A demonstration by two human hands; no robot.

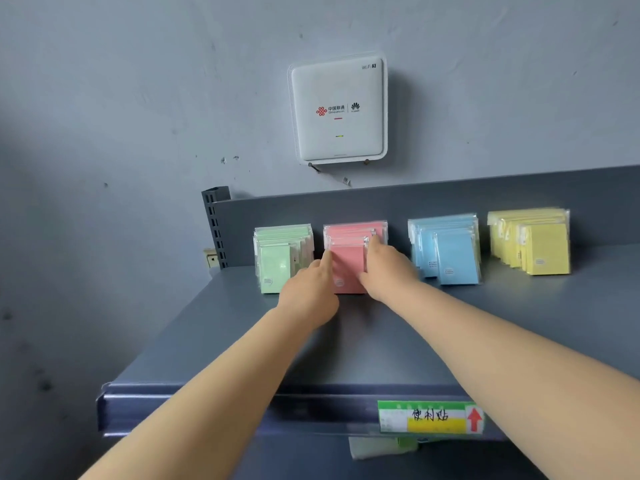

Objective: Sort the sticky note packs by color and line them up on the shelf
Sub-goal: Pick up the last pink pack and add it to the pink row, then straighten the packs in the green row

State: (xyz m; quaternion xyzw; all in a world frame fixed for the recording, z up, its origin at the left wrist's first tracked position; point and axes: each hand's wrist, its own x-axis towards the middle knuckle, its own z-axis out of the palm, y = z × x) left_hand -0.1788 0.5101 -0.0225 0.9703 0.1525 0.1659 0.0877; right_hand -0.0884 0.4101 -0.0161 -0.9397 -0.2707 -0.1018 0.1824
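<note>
Sticky note packs stand in rows by colour at the back of a grey shelf: green packs at the left, then pink packs, blue packs and yellow packs. My left hand presses against the left side of the pink row, thumb on the front pack. On the row's right side rests my right hand, fingers laid along the packs. Both hands squeeze the pink row between them and hide its lower corners.
A white WiFi router hangs on the grey wall above the shelf. A slotted upright post stands at the shelf's back left. A green and yellow price label sits on the front edge.
</note>
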